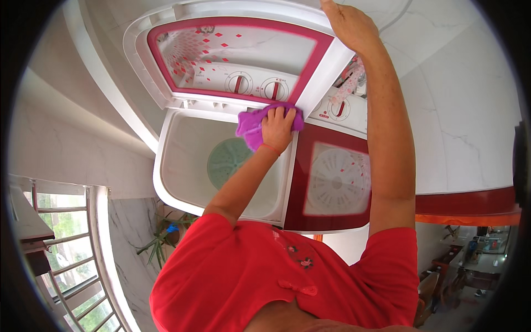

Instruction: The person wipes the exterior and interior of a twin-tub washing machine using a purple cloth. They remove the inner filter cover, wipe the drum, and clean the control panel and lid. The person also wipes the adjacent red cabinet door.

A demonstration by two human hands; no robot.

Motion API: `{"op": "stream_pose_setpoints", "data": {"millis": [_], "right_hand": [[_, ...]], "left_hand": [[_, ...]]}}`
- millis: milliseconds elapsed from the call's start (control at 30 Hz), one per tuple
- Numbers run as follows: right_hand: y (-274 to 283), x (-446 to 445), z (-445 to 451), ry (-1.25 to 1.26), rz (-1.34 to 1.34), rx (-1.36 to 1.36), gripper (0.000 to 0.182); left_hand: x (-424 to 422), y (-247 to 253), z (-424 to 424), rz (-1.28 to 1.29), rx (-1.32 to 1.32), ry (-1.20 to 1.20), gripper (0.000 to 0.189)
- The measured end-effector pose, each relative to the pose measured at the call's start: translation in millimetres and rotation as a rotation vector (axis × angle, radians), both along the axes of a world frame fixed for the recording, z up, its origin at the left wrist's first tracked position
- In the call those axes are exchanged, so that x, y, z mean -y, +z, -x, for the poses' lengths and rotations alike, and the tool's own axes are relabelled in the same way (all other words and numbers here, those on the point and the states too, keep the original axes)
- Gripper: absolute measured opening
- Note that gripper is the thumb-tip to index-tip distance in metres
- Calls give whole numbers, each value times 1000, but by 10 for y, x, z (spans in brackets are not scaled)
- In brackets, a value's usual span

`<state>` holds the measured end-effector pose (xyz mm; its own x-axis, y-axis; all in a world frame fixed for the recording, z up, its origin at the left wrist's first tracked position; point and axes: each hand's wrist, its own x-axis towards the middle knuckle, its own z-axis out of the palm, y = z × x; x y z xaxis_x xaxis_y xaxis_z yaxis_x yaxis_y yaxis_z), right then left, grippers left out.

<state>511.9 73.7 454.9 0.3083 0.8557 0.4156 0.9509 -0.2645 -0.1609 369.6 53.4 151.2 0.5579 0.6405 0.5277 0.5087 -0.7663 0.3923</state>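
Note:
My left hand (277,129) presses a purple cloth (251,126) at the back right corner of the wash tub, by the hinge side of the raised lid. The lid (321,58) belongs to a twin-tub washing machine and has a pink-framed, see-through panel with red diamond shapes. At the lid's upper right corner, my right hand (354,27) holds the edge; its fingertips are partly cut off by the picture's top. Beneath my left forearm the wash tub (182,166) lies uncovered, with a pale green pulsator (226,162) at its bottom. The dark red spin-tub lid (300,178) is down.
Dials (340,109) line the control panel behind the tubs. A floral cloth (350,85) hangs beside the panel. Marbled walls (448,124) stand close around the machine. At left are a barred window (62,232) and a potted plant (159,245). Furniture shows at lower right.

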Motion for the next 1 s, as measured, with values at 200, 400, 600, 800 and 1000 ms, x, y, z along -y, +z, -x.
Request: {"op": "stream_pose_setpoints", "data": {"millis": [200,400,600,800,1000], "right_hand": [[-29,-15,-41,37,22,9,68],[35,63,-39,63,59,-254,76],[111,45,55,55,103,-296,84],[32,-36,-61,15,119,-166,83],[18,-56,-95,18,62,-258,89]], "left_hand": [[53,298,71,143,330,-74,62],[-94,1643,-191,-131,730,-81,65],[-14,1907,-416,-29,589,24,66],[-90,1612,-216,-53,241,-30,56],[-70,376,-57,222,-128,-25,45]]}}
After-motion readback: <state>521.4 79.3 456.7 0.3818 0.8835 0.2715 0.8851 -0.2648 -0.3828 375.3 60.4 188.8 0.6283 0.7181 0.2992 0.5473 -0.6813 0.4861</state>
